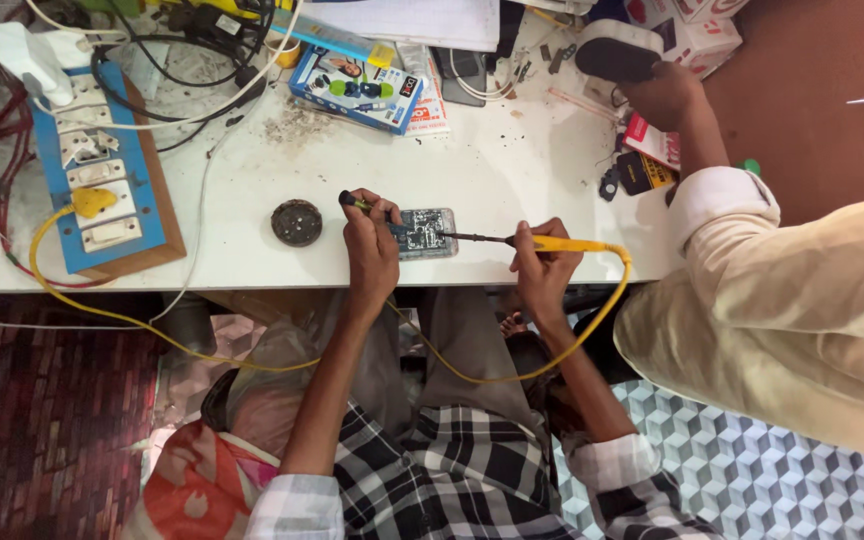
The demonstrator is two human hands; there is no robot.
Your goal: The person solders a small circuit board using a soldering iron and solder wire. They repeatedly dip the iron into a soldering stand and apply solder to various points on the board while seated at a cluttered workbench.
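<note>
A small circuit board (426, 232) lies near the front edge of the white worktable (512, 170). My left hand (370, 248) rests on the board's left side and grips a thin dark tool with a green tip (355, 202). My right hand (542, 265) holds a yellow soldering iron (564, 244), and the iron's dark tip touches the board's right side. The iron's yellow cable (202, 350) hangs below the table edge and runs left up to a yellow plug (90, 202).
A blue switchboard on a wooden base (102, 170) sits at the table's left. A round dark disc (297, 222) lies beside my left hand. Boxes and cables crowd the back. Another person in a cream shirt (782, 300) stands at right, their hand (664, 95) reaching onto the table.
</note>
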